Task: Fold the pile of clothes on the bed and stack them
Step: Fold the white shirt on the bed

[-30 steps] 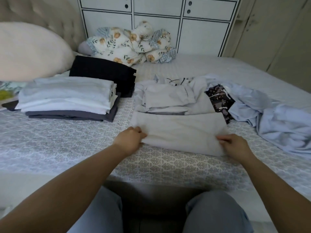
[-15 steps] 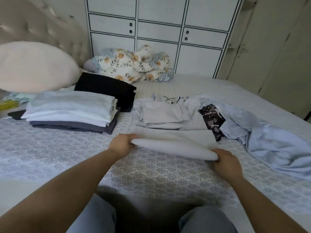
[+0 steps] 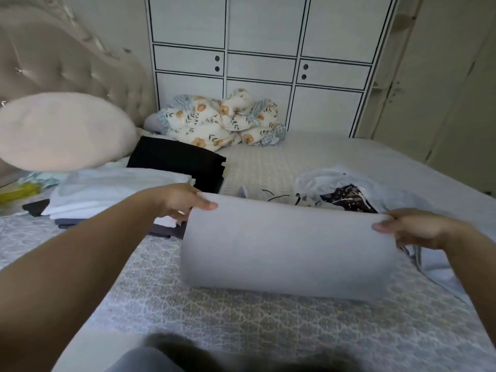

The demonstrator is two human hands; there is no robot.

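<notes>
A folded light grey garment (image 3: pixel 290 245) hangs lifted above the bed, held up by its top edge. My left hand (image 3: pixel 182 201) pinches its upper left corner and my right hand (image 3: pixel 413 228) pinches its upper right corner. Behind it lies the unfolded pile (image 3: pixel 346 191): pale grey and light blue clothes with a dark patterned piece. To the left stands a stack of folded white and grey clothes (image 3: pixel 112 191), with a folded black stack (image 3: pixel 177 159) just behind it.
The patterned bedspread (image 3: pixel 241 323) stretches in front of me. A large cream pillow (image 3: pixel 61 130) leans on the tufted headboard at the left. A floral blanket bundle (image 3: pixel 222 119) sits against the white wardrobe (image 3: pixel 263 63). My knees show at the bottom edge.
Both hands have raised the folded grey garment off the bed toward me and slightly left. The camera has tilted up, showing more of the wardrobe.
</notes>
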